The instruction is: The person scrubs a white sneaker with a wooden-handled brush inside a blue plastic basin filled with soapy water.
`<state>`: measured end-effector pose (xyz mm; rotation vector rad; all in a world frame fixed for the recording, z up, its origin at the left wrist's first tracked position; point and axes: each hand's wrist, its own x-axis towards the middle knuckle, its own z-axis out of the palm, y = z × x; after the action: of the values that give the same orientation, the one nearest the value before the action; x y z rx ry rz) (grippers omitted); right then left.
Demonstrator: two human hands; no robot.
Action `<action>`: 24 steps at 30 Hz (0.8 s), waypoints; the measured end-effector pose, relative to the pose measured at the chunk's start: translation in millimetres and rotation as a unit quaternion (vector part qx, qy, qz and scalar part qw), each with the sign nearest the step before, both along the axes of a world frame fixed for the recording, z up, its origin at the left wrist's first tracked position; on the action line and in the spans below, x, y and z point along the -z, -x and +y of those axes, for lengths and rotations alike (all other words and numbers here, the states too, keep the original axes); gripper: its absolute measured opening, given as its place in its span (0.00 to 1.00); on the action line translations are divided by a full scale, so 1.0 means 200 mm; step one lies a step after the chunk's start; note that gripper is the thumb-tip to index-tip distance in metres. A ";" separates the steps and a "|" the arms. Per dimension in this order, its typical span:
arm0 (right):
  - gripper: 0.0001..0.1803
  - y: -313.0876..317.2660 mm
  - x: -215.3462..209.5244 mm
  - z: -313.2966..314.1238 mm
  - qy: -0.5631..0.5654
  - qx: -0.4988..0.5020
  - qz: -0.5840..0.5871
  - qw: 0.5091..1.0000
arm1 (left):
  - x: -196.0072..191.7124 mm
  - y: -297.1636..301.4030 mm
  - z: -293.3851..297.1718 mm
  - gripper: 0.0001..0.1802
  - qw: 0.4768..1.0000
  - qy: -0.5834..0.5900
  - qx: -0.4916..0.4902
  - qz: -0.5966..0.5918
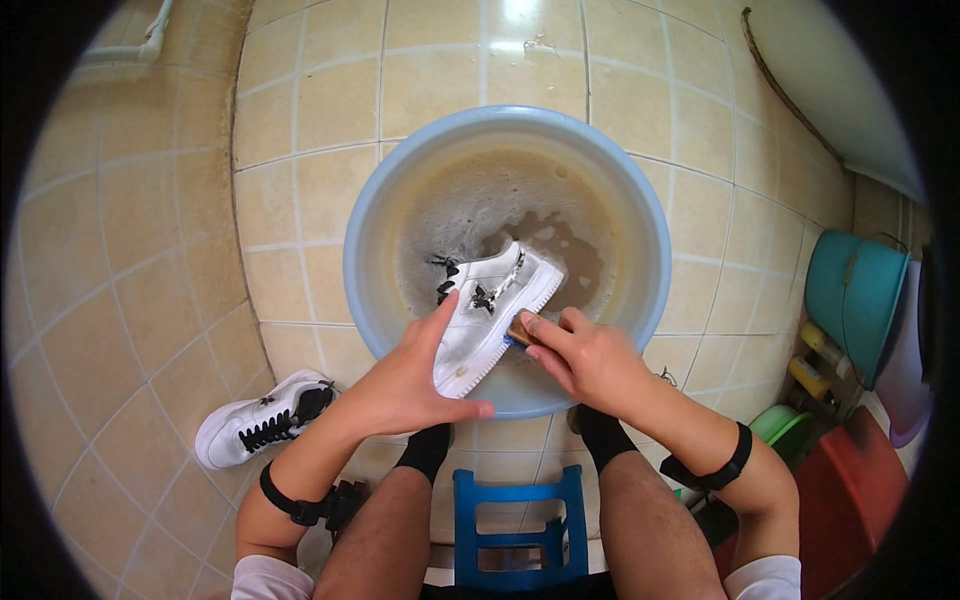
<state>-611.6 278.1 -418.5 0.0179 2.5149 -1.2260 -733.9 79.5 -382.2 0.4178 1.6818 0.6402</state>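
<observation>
A white sneaker with black laces and a dark decoration on its side lies tilted over the near part of a blue-grey basin. Its sole edge faces right. My left hand grips the toe end, thumb underneath and fingers along the upper. In my right hand is a brown-backed scrub brush, its blue bristles against the side of the sole. Cloudy brownish water with patches of foam fills the basin's bottom.
A second white sneaker stands on the tiled floor by the left wall. Between my legs is a blue plastic stool. Along the right lie a teal basin, yellow bottles, a green basin and a red tub.
</observation>
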 end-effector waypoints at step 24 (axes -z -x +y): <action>0.20 0.00 -0.07 -0.10 0.077 -0.027 0.004 0.997 | 0.02 -0.05 -0.07 0.61 1.000 -0.005 -0.023 -0.009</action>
<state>-610.9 257.1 -404.2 -0.0930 2.4050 -1.3957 -724.1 65.5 -386.0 0.3803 1.6768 0.6835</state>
